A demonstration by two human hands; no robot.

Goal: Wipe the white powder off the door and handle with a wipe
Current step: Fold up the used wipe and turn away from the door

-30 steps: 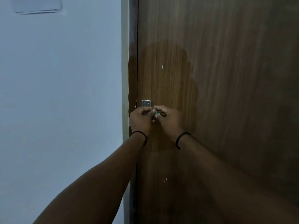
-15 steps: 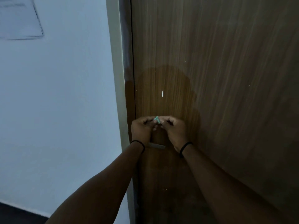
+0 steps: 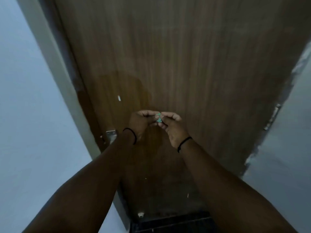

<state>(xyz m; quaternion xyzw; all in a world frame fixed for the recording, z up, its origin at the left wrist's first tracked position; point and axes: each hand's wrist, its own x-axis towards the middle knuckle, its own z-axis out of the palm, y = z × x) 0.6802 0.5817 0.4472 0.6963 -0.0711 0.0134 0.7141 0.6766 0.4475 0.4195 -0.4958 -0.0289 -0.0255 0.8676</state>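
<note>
A brown wooden door [image 3: 185,64] fills the view, with a darker, damp-looking patch around my hands. A small white mark [image 3: 119,98] sits on that patch. The metal handle plate [image 3: 111,135] shows at the door's left edge, partly behind my left wrist. Both hands are raised in front of the door and pinch a small crumpled green wipe [image 3: 158,118] between their fingertips. My left hand [image 3: 142,121] is on its left, my right hand [image 3: 171,126] on its right. Each wrist wears a black band.
A pale wall [image 3: 30,115] and the door frame [image 3: 50,52] lie to the left. Another wall [image 3: 286,148] with a rough edge and a metal hinge [image 3: 273,117] stands to the right. A dark mat [image 3: 171,222] and a small white door stop [image 3: 141,214] sit at the door's foot.
The view has tilted downward, showing the door's foot and right edge. My hands have lifted away from the handle and moved right, still pinching the green wipe together.
</note>
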